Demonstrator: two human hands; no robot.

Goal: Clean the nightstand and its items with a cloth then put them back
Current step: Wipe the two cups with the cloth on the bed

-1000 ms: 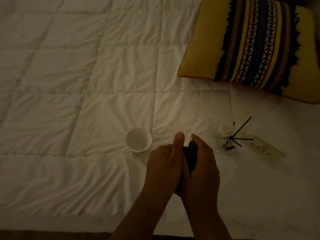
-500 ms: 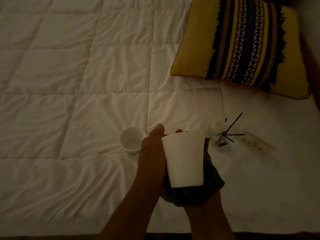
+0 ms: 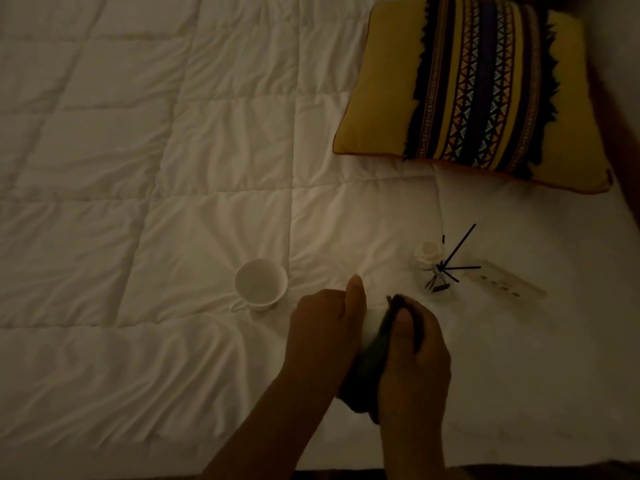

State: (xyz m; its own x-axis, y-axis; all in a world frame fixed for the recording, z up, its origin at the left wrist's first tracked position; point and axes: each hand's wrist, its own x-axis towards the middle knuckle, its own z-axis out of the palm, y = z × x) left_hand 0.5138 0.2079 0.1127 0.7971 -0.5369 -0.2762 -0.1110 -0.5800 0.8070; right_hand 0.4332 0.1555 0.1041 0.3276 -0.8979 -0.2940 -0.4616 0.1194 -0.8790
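As the left hand is gripping the newly tipped cup, the right hand is pinching the cloth against it, wiping on.

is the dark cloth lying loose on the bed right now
No, the right hand grips the dark cloth against a white object held by the left hand.

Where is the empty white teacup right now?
In the head view, the teacup rests on the white quilt, below centre, just left of the left hand and apart from it.
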